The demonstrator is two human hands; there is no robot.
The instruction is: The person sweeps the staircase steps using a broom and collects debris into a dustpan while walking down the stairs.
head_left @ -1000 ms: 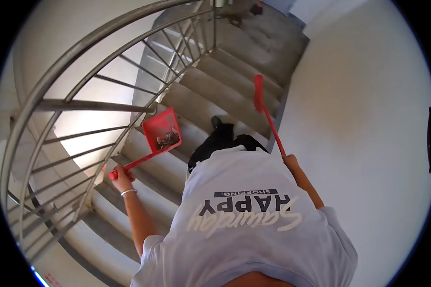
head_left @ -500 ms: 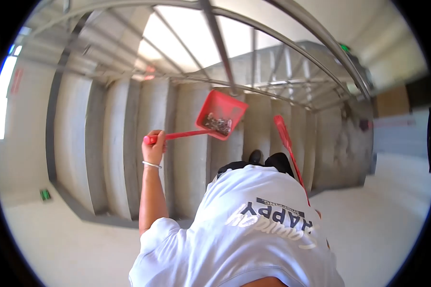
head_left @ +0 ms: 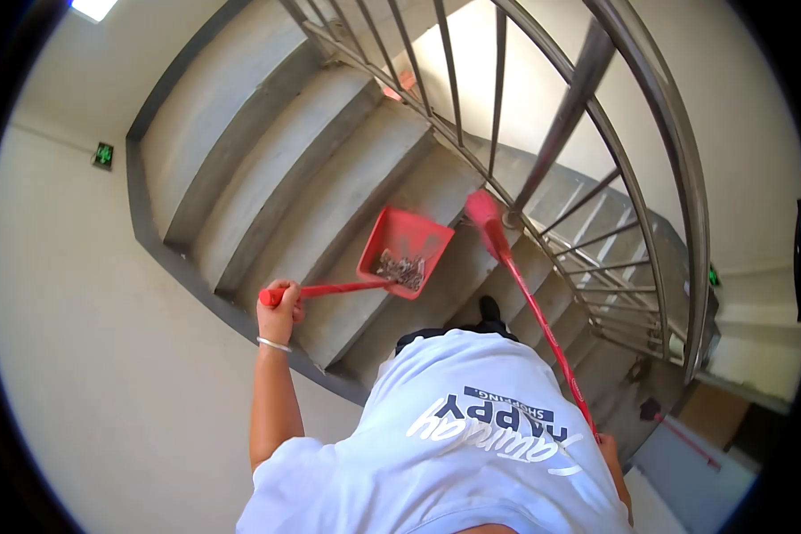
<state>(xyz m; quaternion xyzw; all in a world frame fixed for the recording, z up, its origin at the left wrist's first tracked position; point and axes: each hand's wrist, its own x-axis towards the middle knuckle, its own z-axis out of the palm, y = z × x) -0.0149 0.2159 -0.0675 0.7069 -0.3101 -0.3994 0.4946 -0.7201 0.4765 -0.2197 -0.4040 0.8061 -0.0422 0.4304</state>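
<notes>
while the person is on a concrete staircase [head_left: 351,133], the left hand [head_left: 280,307] has its fingers clamped around the far end of the handle of a red dustpan [head_left: 427,236]; a pale bracelet [head_left: 274,344] circles that wrist. dustpan is held out in front of the body, left of centre, over the staircase; whether it touches a step, cannot tell. small grey-brown litter [head_left: 403,269] lies heaped in it, at the side where the handle joins. right hand [head_left: 607,445]: low at the right side of the body, partly hidden by the white t-shirt [head_left: 472,481]; what shows is closed on the near end of a long red brush [head_left: 541,325]. brush slants up and away, its head blurred, just beside the dustpan and near the foot of the metal railing [head_left: 688,178]. a black shoe [head_left: 489,308] shows beyond the t-shirt, between dustpan and brush. plain pale wall [head_left: 107,311] on the left, bearing a small green sign [head_left: 103,156].
</notes>
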